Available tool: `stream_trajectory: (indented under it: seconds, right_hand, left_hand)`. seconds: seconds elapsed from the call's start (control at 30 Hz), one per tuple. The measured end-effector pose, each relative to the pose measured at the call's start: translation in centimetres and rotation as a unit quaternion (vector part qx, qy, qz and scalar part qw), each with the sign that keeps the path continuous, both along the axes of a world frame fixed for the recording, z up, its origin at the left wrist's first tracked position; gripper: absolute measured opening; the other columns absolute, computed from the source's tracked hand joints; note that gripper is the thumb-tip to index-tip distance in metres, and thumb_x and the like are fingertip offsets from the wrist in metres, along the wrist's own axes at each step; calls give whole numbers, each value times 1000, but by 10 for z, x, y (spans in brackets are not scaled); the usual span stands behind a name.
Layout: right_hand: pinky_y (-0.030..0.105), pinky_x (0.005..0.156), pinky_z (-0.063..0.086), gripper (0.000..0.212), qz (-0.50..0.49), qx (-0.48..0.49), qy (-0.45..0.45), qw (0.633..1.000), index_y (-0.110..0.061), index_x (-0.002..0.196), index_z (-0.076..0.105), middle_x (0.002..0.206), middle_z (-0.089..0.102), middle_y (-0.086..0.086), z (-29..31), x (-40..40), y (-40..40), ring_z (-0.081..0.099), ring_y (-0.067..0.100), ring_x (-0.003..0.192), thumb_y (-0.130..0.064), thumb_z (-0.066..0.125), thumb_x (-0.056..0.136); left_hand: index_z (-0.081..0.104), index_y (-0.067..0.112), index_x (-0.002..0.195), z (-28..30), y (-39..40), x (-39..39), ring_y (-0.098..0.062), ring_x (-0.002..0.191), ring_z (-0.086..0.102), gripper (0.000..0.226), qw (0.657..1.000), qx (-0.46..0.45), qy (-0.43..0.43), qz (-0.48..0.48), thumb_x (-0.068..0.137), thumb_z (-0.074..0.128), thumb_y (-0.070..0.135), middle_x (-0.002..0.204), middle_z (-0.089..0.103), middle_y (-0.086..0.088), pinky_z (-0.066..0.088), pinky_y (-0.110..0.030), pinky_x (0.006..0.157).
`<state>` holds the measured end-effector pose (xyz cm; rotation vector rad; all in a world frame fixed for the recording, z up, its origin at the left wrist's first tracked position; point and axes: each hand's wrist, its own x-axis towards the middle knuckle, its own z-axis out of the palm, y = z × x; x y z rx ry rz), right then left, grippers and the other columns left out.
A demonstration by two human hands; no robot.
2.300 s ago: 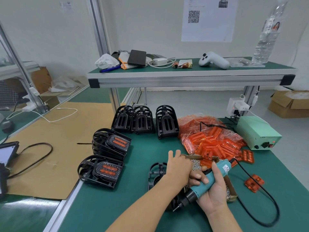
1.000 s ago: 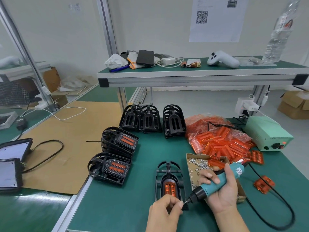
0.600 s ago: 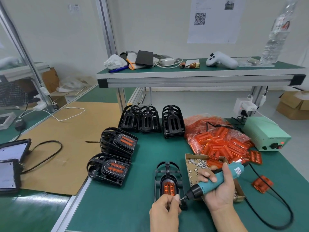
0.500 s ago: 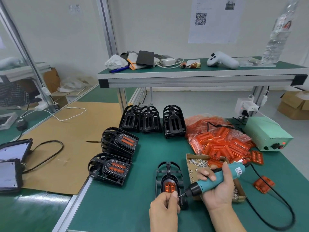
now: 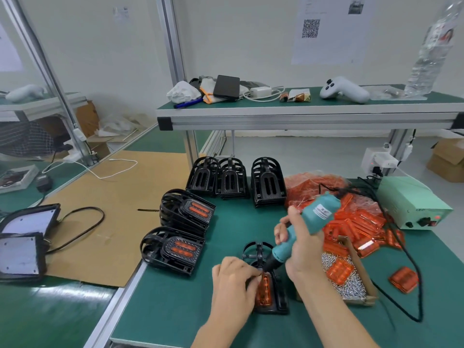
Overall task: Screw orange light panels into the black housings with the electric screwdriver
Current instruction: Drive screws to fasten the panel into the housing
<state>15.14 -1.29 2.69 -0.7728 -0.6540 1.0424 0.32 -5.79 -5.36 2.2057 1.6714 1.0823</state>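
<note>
One black housing [image 5: 273, 292] lies flat on the green bench [image 5: 175, 310] near its front edge, an orange light panel [image 5: 263, 290] seated in its middle. Left hand [image 5: 232, 285] rests on the housing's 9 o'clock side, fingertips pinched together at the panel's top end. Right hand [image 5: 302, 249] is wrapped round the teal electric screwdriver [image 5: 298, 234], which tilts toward 1 o'clock with its dark nose down at the panel's top, right by the left fingertips. At 3 o'clock of the housing sits a cardboard tray of screws [image 5: 351, 280] holding a loose orange panel. Beyond it, toward 1 o'clock, a heap of bagged orange panels [image 5: 356, 219]. At 10 o'clock lie two stacks of finished housings [image 5: 175, 249], and at 12 o'clock three stacks of unfilled housings [image 5: 238, 179] stand in a row
</note>
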Motion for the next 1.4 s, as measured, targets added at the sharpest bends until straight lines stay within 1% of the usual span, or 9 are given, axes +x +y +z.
stream_trajectory:
  seconds: [0.13,0.23,0.33,0.5,0.67,0.87,1.17,1.27,1.4]
  right_hand:
    - [29,55,51,28,7,11,-146,989,-24,61,68,51,54,10,6,-13,11,54,21,50,-43,78,79]
    - [29,57,52,34,15,17,-198,980,-22,61,66,51,56,10,4,-18,16,56,23,51,-47,77,81]
    - [31,57,52,40,17,8,-211,977,-17,61,62,51,57,9,-2,-21,18,57,23,51,-48,77,81]
    - [32,59,53,35,20,1,-222,975,-24,61,63,52,57,8,-6,-21,17,57,21,51,-50,76,80]
    - [31,57,52,42,15,-5,-223,975,-13,67,61,52,58,10,-5,-20,22,57,22,51,-50,77,80]
    - [27,55,52,33,15,-10,-218,976,-22,65,66,52,58,10,-8,-17,24,56,21,50,-50,77,81]
    - [36,63,53,47,67,-18,-248,966,-11,67,62,54,59,9,-7,-23,23,58,23,55,-54,76,79]
    - [31,65,52,50,114,-2,-278,954,-8,65,57,55,57,6,-3,-26,18,57,21,59,-51,75,82]
    - [21,58,48,41,147,12,-314,938,-7,75,61,58,58,2,1,-31,14,55,13,57,-43,76,86]
  left_hand:
    - [77,33,83,-4,15,10,-8,95,48,2,999,22,30,24,82,78,32,82,55,22,30,-32,81]
    - [77,31,81,-5,18,14,-11,93,49,2,998,20,47,27,83,76,31,80,56,20,36,-33,79]
    - [76,31,80,-9,18,14,-12,93,50,6,998,12,56,25,85,74,32,81,55,19,39,-31,77]
    - [74,30,80,-13,16,14,-13,92,49,7,998,25,54,10,87,74,31,83,53,18,42,-31,73]
    - [74,27,80,-13,21,16,-14,90,48,8,998,29,53,1,88,74,28,82,53,15,44,-29,73]
    - [80,26,84,-16,24,13,-14,88,48,4,998,40,36,-13,86,77,25,79,51,14,49,-25,73]
    - [80,21,83,-20,23,11,-18,92,42,3,999,46,21,-5,85,78,24,85,42,8,49,-30,69]
    - [79,19,81,-20,22,11,-18,92,42,3,999,42,11,-4,83,80,21,85,44,7,50,-31,70]
    - [78,18,84,-21,19,12,-18,94,44,5,999,39,2,4,81,81,20,87,46,7,51,-30,72]
